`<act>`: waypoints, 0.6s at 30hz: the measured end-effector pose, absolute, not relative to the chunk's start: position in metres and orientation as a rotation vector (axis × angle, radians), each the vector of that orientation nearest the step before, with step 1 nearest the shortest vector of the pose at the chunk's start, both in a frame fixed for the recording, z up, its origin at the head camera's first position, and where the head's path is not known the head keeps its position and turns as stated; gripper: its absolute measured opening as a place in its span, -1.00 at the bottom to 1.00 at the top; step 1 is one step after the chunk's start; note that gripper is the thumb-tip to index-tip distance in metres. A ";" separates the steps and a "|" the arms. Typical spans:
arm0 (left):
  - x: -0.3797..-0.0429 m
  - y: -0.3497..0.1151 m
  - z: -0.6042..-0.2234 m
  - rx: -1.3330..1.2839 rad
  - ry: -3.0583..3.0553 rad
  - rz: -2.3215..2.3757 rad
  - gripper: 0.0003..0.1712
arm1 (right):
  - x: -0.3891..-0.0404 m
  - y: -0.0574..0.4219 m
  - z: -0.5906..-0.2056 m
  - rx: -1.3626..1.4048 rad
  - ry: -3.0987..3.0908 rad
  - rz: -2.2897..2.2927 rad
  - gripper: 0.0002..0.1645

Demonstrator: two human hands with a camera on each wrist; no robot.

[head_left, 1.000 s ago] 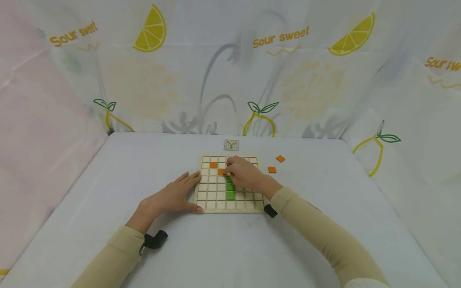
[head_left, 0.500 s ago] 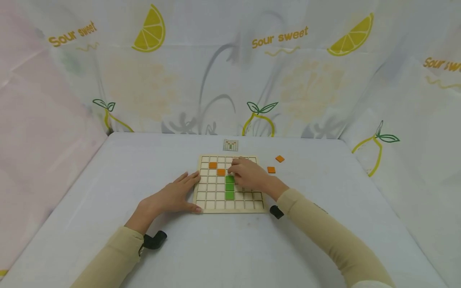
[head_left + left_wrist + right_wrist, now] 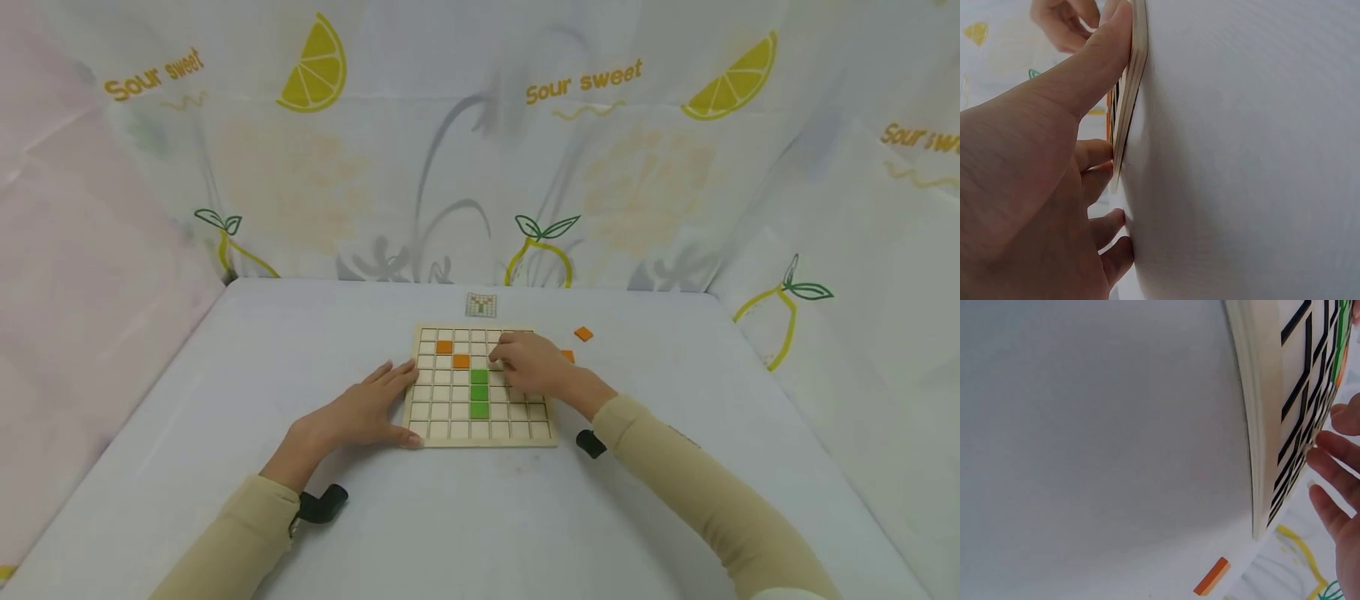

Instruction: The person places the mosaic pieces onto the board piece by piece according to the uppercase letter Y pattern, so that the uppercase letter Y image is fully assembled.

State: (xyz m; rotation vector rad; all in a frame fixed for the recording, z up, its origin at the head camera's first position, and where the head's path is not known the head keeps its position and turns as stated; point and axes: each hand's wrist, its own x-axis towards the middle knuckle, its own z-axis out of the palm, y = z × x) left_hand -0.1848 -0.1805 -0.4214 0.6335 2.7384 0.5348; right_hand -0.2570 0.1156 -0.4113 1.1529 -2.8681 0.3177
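A pale wooden grid board (image 3: 487, 443) lies on the white table. Set in its cells are three green tiles (image 3: 479, 392) in a column, with an orange tile (image 3: 461, 361) and a second orange tile (image 3: 445, 347) stepping up to the left. My left hand (image 3: 363, 412) rests against the board's left side, fingers spread along the edge and thumb at the near corner. Over the board's right half is my right hand (image 3: 528, 364). In the right wrist view its loosely bent fingers (image 3: 1335, 475) are close over the grid, with no tile showing between them.
Two loose orange tiles lie right of the board: one orange tile (image 3: 583, 333) farther back, another orange tile (image 3: 567, 356) partly hidden behind the right hand. A small pattern card (image 3: 481, 305) lies beyond the board's far edge. A lemon-print cloth (image 3: 375, 167) hangs behind.
My right hand has drawn away from the inner orange tile, shifting right across the board and partly covering a loose tile. The left hand stays put.
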 end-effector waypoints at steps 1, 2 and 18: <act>-0.185 -0.181 -0.422 0.636 2.740 0.533 0.31 | -0.257 0.117 -0.412 1.154 -2.866 0.316 -0.59; -0.185 -0.181 -0.423 0.633 2.740 0.530 0.31 | -0.257 0.118 -0.412 1.152 -2.868 0.312 -0.58; -0.183 -0.181 -0.420 0.636 2.726 0.537 0.30 | -0.257 0.145 -0.412 1.021 -2.908 0.286 -0.61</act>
